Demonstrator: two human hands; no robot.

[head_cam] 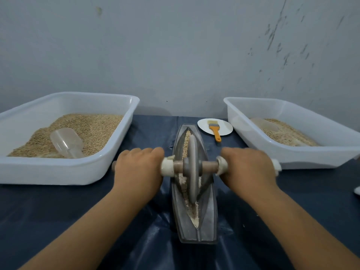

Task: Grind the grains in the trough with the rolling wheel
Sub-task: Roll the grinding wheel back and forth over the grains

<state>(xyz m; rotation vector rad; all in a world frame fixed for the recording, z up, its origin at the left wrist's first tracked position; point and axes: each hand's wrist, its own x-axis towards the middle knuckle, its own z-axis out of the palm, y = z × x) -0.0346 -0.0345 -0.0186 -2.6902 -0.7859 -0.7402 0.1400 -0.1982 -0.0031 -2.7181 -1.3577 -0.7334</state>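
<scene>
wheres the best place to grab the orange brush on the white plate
Grip the orange brush by its handle, coming from the near side. The handle end overhangs the white plate rim toward the person, while the bristles lie farther back on the plate. I judge the right hand is closer.

Both hands, left hand (139,168) and right hand (248,168), grip the rolling wheel (192,168) handles over the trough (209,217).
</scene>
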